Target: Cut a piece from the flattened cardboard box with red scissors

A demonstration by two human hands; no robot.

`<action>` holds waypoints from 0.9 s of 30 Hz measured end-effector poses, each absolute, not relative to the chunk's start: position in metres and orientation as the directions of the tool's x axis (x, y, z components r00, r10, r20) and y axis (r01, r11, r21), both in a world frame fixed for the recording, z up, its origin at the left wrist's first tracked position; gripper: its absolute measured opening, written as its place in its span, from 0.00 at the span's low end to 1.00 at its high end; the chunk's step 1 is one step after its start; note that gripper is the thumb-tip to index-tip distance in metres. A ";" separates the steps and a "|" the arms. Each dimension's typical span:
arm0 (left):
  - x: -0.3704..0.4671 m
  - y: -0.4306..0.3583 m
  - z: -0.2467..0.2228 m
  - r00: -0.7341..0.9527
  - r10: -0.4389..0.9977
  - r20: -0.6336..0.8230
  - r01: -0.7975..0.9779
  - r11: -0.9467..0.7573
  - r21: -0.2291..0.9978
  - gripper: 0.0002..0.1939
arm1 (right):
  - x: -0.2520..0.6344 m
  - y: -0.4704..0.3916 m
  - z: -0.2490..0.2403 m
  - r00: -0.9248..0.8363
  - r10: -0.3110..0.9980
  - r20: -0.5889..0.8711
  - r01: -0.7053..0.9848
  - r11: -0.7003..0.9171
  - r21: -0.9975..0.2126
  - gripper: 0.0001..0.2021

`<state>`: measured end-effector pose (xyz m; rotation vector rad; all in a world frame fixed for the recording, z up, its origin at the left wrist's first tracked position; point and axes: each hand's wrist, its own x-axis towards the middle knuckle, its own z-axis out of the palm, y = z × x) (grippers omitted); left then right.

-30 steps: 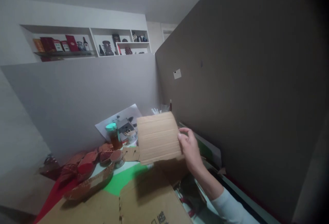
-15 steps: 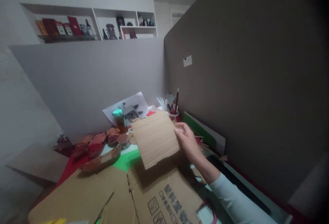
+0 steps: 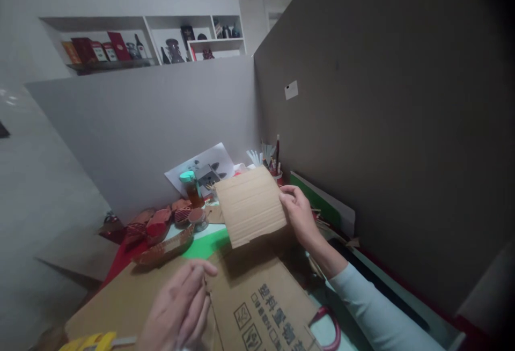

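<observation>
My right hand [image 3: 300,214] pinches the right edge of a flat, roughly square piece of cardboard [image 3: 251,206], held tilted above the desk. My left hand [image 3: 179,305] is over the large cardboard at the lower left, fingers curled together; whatever they hold, if anything, is hidden. Beneath both hands lies a large cardboard sheet [image 3: 108,292], its right part a printed flap [image 3: 257,292] with dark characters and boxed symbols. At the bottom left edge, a yellow utility knife [image 3: 90,342] shows a pale blade. A dark red looped handle [image 3: 336,329] sticks out beside the printed flap.
Reddish-brown model boat pieces [image 3: 164,249] stand at the left with a small round jar [image 3: 198,219]. Behind are a turquoise-lidded bottle [image 3: 193,190], a printed sheet [image 3: 209,168] and a pen holder [image 3: 277,175]. Grey partitions [image 3: 161,120] enclose the desk; a green board [image 3: 314,200] leans right.
My left hand has come into view from below, over the large cardboard, where a thin dark stick-like thing showed before. My right hand has moved the cardboard piece slightly right and up in view.
</observation>
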<state>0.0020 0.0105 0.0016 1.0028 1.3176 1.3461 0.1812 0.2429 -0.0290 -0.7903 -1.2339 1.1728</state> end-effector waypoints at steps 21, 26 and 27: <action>0.030 0.117 0.008 -0.201 0.967 0.158 0.324 -0.087 0.942 0.28 | 0.247 0.192 0.089 0.286 0.676 0.679 -0.300 0.736 -0.606 0.06; 0.050 0.169 0.011 -0.122 0.954 0.273 0.582 -0.155 0.799 0.20 | 0.270 0.185 0.099 0.367 0.605 0.707 -0.226 0.795 -0.563 0.06; 0.054 0.180 0.011 -0.120 0.952 0.283 0.609 -0.155 0.778 0.19 | 0.272 0.186 0.098 0.370 0.605 0.705 -0.219 0.794 -0.567 0.06</action>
